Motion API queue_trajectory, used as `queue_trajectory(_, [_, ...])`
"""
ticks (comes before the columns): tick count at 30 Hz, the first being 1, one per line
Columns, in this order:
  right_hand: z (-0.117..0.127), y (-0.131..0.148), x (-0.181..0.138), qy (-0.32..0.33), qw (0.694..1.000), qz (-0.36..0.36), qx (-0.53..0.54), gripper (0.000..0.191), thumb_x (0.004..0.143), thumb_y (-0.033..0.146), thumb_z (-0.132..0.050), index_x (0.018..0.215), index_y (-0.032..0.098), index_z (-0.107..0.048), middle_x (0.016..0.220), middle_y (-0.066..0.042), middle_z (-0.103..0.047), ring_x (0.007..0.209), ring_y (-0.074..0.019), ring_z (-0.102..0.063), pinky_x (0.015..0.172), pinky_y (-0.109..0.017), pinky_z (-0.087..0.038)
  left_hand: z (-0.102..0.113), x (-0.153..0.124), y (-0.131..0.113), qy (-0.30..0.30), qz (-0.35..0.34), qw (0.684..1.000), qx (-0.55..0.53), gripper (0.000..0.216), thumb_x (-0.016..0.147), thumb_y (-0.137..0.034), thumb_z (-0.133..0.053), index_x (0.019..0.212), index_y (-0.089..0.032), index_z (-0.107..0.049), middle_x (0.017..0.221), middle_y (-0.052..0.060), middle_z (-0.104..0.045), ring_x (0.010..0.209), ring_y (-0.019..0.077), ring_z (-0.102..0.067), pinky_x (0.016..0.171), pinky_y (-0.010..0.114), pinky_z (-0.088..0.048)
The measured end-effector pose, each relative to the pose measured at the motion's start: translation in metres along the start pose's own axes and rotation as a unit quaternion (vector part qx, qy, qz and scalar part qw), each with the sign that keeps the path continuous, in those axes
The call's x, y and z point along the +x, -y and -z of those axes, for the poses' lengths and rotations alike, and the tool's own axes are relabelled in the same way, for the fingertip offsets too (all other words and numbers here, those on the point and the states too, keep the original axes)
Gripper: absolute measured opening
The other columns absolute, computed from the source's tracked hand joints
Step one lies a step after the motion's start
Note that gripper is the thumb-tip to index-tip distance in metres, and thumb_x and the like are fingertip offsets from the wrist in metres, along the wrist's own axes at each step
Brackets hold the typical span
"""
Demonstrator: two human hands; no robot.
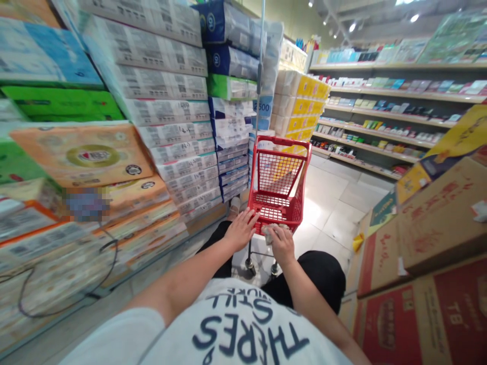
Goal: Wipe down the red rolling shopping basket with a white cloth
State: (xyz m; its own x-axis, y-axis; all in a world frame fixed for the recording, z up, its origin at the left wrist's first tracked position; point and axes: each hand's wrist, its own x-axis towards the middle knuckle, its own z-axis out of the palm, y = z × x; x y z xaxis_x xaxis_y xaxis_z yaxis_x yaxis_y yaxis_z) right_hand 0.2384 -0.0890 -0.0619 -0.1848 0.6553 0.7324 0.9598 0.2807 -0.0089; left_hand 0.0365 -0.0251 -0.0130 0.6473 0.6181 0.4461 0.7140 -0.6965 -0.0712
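In front of my knees stands a small red shopping cart (279, 175) with a mesh basket and dark wheels. My left hand (241, 229) lies against its lower left edge, fingers stretched out. At the lower front edge of the basket, my right hand (282, 243) is closed on a crumpled greyish cloth (271, 232), which presses against the red plastic. A thin metal pole (261, 66) rises at the cart's far left side. The basket's floor shows through the mesh, partly hidden by my hands.
Tall stacks of wrapped tissue packs (163, 81) line the left, with orange packs (87, 152) nearer and a loose dark cable (114, 263) hanging over them. Cardboard boxes (445, 218) crowd the right. Shelves (399, 91) of small goods stand behind the tiled floor (331, 203).
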Motion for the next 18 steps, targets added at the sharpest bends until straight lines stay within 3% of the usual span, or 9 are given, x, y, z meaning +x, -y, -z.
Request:
queue_trajectory(4, [-0.001, 0.002, 0.0, 0.057, 0.998, -0.008, -0.009, 0.023, 0.084, 0.011, -0.053, 0.097, 0.02, -0.07, 0.095, -0.008, -0.064, 0.086, -0.0214, -0.05, 0.079, -0.033, -0.04, 0.008, 0.007, -0.001, 0.005, -0.006, 1.0, 0.001, 0.052, 0.091, -0.025, -0.049, 0.142, -0.028, -0.039, 0.139, 0.01, -0.044, 0.139, 0.0285, -0.03, 0.112, 0.045, -0.029])
queue_trajectory(7, [-0.001, 0.005, 0.0, 0.042, 0.999, 0.01, -0.001, 0.028, 0.086, 0.012, -0.052, 0.108, 0.019, -0.068, 0.104, -0.009, -0.063, 0.091, -0.0215, -0.051, 0.084, -0.033, -0.04, 0.012, 0.009, -0.002, 0.016, -0.007, 1.0, 0.003, 0.054, 0.088, -0.019, -0.051, 0.14, -0.027, -0.042, 0.136, 0.012, -0.046, 0.137, 0.0298, -0.033, 0.111, 0.045, -0.032])
queue_trajectory(11, [-0.003, 0.005, -0.001, 0.058, 0.998, -0.004, 0.009, 0.024, 0.085, 0.009, -0.053, 0.097, 0.02, -0.07, 0.093, -0.008, -0.064, 0.087, -0.0213, -0.051, 0.078, -0.032, -0.041, 0.012, 0.009, -0.006, 0.029, 0.01, 1.0, 0.002, 0.059, 0.083, -0.012, -0.053, 0.14, -0.023, -0.043, 0.137, 0.015, -0.043, 0.136, 0.0332, -0.033, 0.109, 0.046, -0.034])
queue_trajectory(15, [-0.006, 0.004, -0.003, 0.043, 0.999, 0.001, 0.023, 0.025, 0.084, 0.013, -0.055, 0.104, 0.02, -0.069, 0.101, -0.009, -0.063, 0.097, -0.0229, -0.051, 0.085, -0.034, -0.041, 0.013, 0.01, -0.009, 0.046, 0.031, 0.998, -0.009, 0.054, 0.083, -0.012, -0.052, 0.136, -0.021, -0.047, 0.135, 0.016, -0.044, 0.137, 0.0338, -0.031, 0.11, 0.048, -0.034])
queue_trajectory(18, [-0.008, 0.003, -0.004, 0.047, 0.998, 0.011, 0.041, 0.02, 0.083, 0.013, -0.056, 0.093, 0.021, -0.071, 0.091, -0.008, -0.063, 0.089, -0.022, -0.051, 0.081, -0.034, -0.042, 0.016, 0.013, -0.005, 0.06, 0.05, 0.997, -0.016, 0.053, 0.082, -0.013, -0.053, 0.134, -0.02, -0.048, 0.134, 0.015, -0.044, 0.138, 0.0341, -0.028, 0.11, 0.048, -0.033])
